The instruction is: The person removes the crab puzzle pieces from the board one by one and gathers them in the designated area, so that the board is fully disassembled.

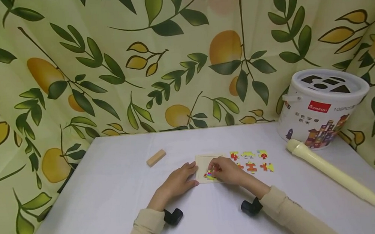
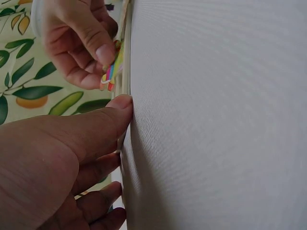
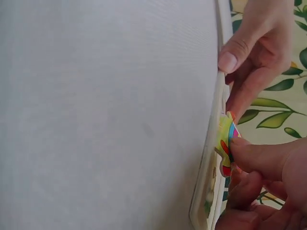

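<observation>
My right hand (image 1: 228,170) pinches a jigsaw puzzle piece (image 3: 224,139) between thumb and fingers, low over the puzzle tray. The piece is yellow with rainbow-coloured stripes, and it tilts up from the tray in the right wrist view. The thin pale wooden puzzle tray (image 1: 200,161) lies flat on the table, partly covered by that hand. At the tray's left side rests my left hand (image 1: 179,180), its thumb and fingers spread and touching the edge. Several loose puzzle pieces (image 1: 251,167), red, orange and yellow, lie in two rows right of the tray.
A small wooden block (image 1: 156,158) lies behind and left of the tray. At the back right stands a white lidded bucket (image 1: 296,121) with shaped holes. A long cream-coloured stick (image 1: 335,173) lies in front of it. Patterned cloth (image 1: 183,76) hangs behind the white table (image 1: 91,205).
</observation>
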### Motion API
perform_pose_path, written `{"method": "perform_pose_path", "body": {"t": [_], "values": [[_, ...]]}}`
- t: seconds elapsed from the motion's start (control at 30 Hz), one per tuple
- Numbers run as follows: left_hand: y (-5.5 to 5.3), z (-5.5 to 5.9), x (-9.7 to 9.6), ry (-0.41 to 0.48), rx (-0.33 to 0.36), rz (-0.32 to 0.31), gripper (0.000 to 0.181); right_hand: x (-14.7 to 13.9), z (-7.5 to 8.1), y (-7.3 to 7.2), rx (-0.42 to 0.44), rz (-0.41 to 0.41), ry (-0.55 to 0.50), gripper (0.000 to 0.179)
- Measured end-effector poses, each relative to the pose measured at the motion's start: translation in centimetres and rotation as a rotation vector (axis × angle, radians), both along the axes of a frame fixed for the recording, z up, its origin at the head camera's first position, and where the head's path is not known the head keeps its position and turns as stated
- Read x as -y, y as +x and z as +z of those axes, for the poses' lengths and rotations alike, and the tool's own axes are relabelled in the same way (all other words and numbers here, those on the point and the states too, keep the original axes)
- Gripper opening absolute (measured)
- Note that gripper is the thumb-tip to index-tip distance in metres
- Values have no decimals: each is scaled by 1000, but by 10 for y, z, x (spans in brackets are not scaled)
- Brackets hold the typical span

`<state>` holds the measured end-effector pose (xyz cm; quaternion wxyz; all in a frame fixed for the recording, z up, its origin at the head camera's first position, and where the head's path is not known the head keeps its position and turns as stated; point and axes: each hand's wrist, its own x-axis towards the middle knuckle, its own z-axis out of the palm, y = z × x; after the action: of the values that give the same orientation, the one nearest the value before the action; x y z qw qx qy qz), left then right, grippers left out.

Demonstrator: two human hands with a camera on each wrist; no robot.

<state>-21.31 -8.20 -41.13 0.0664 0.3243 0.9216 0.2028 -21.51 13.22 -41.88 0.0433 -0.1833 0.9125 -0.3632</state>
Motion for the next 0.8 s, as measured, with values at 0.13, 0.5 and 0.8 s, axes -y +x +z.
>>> {"method": "perform_pose_path", "body": {"t": [0.13,0.5,0.8], "values": [[0,-3,-2,-8,9,-5,52,-5,2,0,30,21,-38,9],[-5,0,-2,-18,9,10,53,-13,9,-15,165,1,-117,10],[-9,0,-3,-32,45,42,54,-62,27,-15,261,-99,-93,14]]}}
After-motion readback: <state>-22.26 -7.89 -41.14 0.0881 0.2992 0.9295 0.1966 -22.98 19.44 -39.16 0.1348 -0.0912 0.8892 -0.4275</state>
